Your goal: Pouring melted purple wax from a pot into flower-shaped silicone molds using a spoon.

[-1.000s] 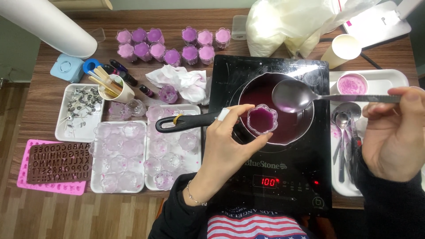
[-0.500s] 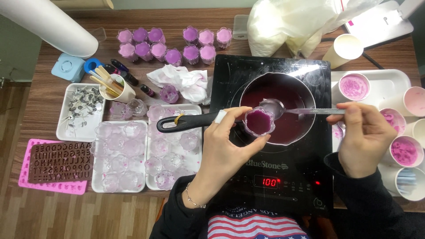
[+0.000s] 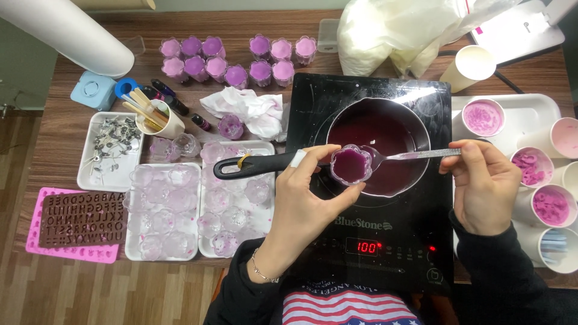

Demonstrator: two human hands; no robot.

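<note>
White plastic bag [image 3: 391, 33] at upper right. My left hand [image 3: 307, 198] pinches a flower-shaped cup [image 3: 350, 164] of purple liquid — my right hand [image 3: 481, 189] grips the ladle [image 3: 409, 155] beside it.

Black long sleeves are worn; a thin bracelet [image 3: 260, 272] is seen at the left hand's [image 3: 307, 198] wrist, toward 7 o'clock.

spoon bowl [image 3: 370, 159] hid behind cup [image 3: 350, 165], paper cups [image 3: 557, 244] cut off at rt edge
</note>
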